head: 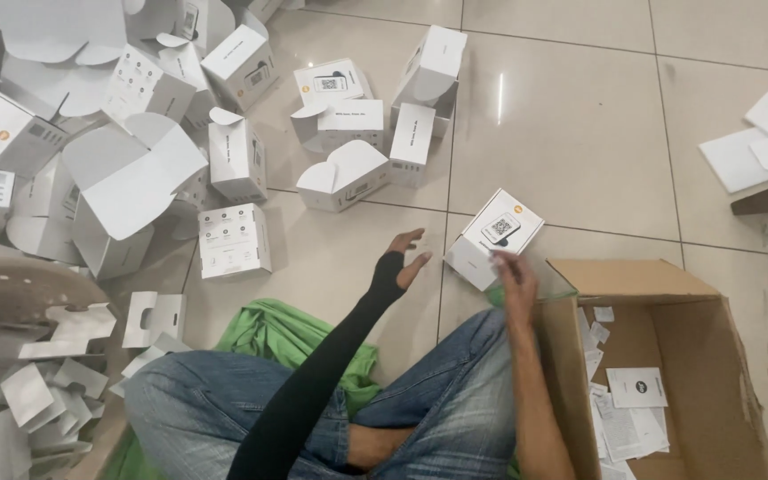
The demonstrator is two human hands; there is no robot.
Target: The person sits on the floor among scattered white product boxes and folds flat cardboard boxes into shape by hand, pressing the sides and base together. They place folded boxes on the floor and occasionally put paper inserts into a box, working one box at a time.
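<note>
I sit cross-legged in jeans on a tiled floor. My left hand (404,256), in a black arm sleeve, hovers open above the tiles with fingers spread, holding nothing. My right hand (514,274) reaches to a small white carton (494,237) that lies just beyond my knee. Its fingers touch the carton's near edge, and a clear plastic piece (555,283) shows beside them. Whether the hand grips the carton is unclear.
An open brown cardboard box (668,356) with paper leaflets inside stands at my right. Several white cartons (235,240) lie scattered across the tiles ahead and to the left. White card inserts (37,400) pile up at lower left. A green cloth (286,333) lies under my legs.
</note>
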